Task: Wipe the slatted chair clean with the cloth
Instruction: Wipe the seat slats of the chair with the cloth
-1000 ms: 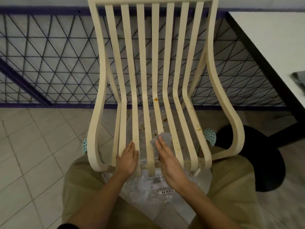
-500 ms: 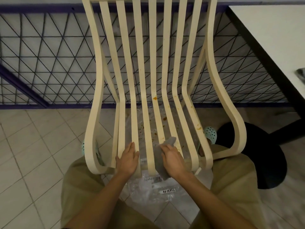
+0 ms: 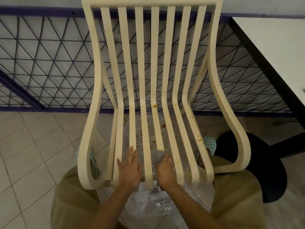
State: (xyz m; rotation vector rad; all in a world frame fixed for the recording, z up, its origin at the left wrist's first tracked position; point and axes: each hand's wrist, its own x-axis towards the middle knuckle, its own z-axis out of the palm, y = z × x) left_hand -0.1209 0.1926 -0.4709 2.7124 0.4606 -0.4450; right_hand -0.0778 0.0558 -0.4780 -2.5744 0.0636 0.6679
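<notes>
A pale tiled floor (image 3: pixel 33 146) runs to a dark triangle-mesh fence (image 3: pixel 49 63) along the far wall. In front of it stands the cream slatted chair (image 3: pixel 155 47), drawn in close between the person's knees, probably so that the near edge of the seat is within easy reach. A clear plastic sheet (image 3: pixel 148 210) lies beneath it, likely there to catch drips.

The left grip (image 3: pixel 130 167) lies flat on the near left slats with fingers straight and close together and the wrist level. It holds nothing, and seems to be there to steady the chair against the rubbing.

Just to its right, one slat over, the grey cloth (image 3: pixel 156 156) is bunched on the near part of the seat. The right grip (image 3: pixel 165 169) is on top of it, fingers curled down over the fabric and the knuckles raised, holding the cloth to the slat.

Farther off and to the right, an orange blot (image 3: pixel 154 106) and a smear (image 3: pixel 199 140) remain on the slats, so the wiping looks well short of finished. A white table (image 3: pixel 272 47) stands at the far right.
</notes>
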